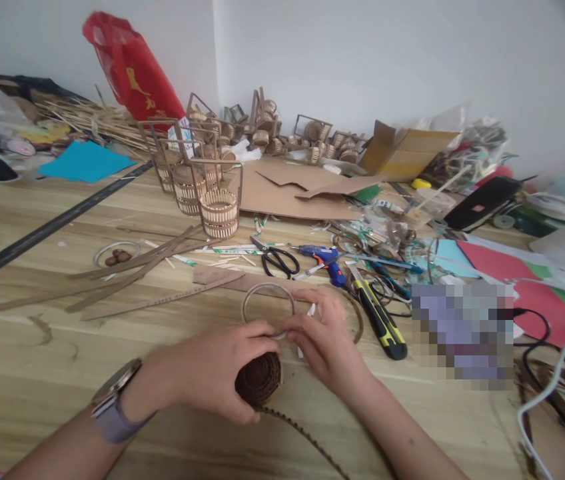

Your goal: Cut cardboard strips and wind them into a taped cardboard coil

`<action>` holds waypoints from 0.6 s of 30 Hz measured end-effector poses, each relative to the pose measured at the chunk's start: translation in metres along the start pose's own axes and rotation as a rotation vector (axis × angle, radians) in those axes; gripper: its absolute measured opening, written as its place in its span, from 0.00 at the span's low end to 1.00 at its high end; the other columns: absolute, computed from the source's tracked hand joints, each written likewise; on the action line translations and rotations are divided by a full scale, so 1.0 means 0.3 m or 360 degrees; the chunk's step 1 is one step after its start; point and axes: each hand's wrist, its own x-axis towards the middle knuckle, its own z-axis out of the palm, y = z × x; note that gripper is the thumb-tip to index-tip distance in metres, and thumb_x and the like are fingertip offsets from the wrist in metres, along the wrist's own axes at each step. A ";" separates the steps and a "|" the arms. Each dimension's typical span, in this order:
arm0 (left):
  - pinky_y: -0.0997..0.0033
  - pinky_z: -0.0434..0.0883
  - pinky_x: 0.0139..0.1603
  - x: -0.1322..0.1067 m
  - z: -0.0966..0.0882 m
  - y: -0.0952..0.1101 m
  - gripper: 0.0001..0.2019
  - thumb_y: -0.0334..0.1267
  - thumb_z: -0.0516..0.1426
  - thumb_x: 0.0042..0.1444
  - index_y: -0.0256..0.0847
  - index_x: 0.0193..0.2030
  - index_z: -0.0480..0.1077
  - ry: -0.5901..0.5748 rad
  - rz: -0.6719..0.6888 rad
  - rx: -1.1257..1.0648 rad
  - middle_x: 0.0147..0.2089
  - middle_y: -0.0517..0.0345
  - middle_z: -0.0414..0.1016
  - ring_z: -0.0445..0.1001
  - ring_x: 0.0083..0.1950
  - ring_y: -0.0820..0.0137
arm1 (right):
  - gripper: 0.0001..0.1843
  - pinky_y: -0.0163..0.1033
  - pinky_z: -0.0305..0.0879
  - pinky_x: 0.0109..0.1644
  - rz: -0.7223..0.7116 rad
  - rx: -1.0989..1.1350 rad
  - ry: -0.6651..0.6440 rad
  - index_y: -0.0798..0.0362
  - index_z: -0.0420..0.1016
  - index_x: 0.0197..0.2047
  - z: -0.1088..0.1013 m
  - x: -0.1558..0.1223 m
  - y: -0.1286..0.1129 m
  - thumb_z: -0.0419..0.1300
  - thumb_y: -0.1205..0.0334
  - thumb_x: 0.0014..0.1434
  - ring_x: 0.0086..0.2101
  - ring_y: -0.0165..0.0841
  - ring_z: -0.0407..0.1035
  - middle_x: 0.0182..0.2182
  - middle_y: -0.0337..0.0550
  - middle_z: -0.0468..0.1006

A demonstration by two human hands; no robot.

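Note:
My left hand is wrapped round a coil of dark brown corrugated cardboard. Its loose strip trails along the table to the lower right. Just beyond the coil a thin pale ring stands tilted, and the fingertips of my right hand pinch its near edge. Small white scraps show at the right fingers; what they belong to is hidden. The fingers of both hands nearly meet between the coil and the ring. A brown cardboard strip lies behind the ring.
A yellow-black utility knife, scissors and a blue glue gun lie beyond my right hand. Small slatted buckets stand farther back. Brown strips cross the left side. Cardboard sheets and a cable lie beyond.

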 end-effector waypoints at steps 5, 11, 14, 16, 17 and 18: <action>0.60 0.75 0.51 0.008 0.007 0.000 0.31 0.38 0.70 0.39 0.43 0.54 0.72 0.0044 0.0043 0.0052 0.56 0.49 0.73 0.77 0.50 0.55 | 0.29 0.53 0.65 0.57 0.0175 0.0190 0.0057 0.45 0.61 0.64 -0.005 0.000 0.019 0.62 0.62 0.61 0.54 0.45 0.69 0.54 0.51 0.76; 0.58 0.74 0.54 0.003 0.017 -0.012 0.31 0.40 0.69 0.41 0.43 0.55 0.71 0.0143 0.0047 0.0044 0.61 0.47 0.70 0.77 0.53 0.53 | 0.19 0.49 0.69 0.51 0.0407 0.0236 0.0212 0.47 0.68 0.57 -0.015 -0.003 0.022 0.60 0.61 0.63 0.44 0.42 0.75 0.42 0.45 0.81; 0.55 0.71 0.59 0.003 0.018 -0.016 0.32 0.40 0.69 0.41 0.42 0.57 0.70 0.0163 -0.0021 0.0080 0.66 0.44 0.66 0.73 0.60 0.50 | 0.13 0.48 0.69 0.50 0.0466 0.0233 0.0330 0.47 0.71 0.52 -0.021 -0.001 0.020 0.57 0.62 0.64 0.41 0.40 0.75 0.35 0.42 0.80; 0.53 0.70 0.61 0.003 0.017 -0.018 0.33 0.39 0.68 0.42 0.42 0.58 0.70 0.0187 -0.0080 0.0111 0.67 0.42 0.65 0.71 0.62 0.49 | 0.12 0.48 0.69 0.50 0.0493 0.0224 0.0369 0.47 0.72 0.50 -0.024 0.001 0.022 0.58 0.62 0.63 0.40 0.40 0.75 0.34 0.41 0.80; 0.52 0.69 0.62 0.003 0.016 -0.018 0.33 0.39 0.68 0.42 0.42 0.58 0.69 0.0209 -0.0101 0.0120 0.67 0.42 0.65 0.71 0.62 0.49 | 0.11 0.48 0.69 0.50 0.0518 0.0223 0.0377 0.47 0.72 0.50 -0.024 0.003 0.024 0.58 0.62 0.63 0.40 0.40 0.75 0.35 0.42 0.80; 0.52 0.69 0.62 0.003 0.015 -0.018 0.33 0.39 0.68 0.43 0.42 0.58 0.69 0.0232 -0.0108 0.0125 0.67 0.43 0.65 0.71 0.62 0.49 | 0.11 0.48 0.69 0.50 0.0538 0.0222 0.0386 0.48 0.73 0.49 -0.025 0.005 0.027 0.58 0.61 0.63 0.41 0.40 0.75 0.37 0.43 0.81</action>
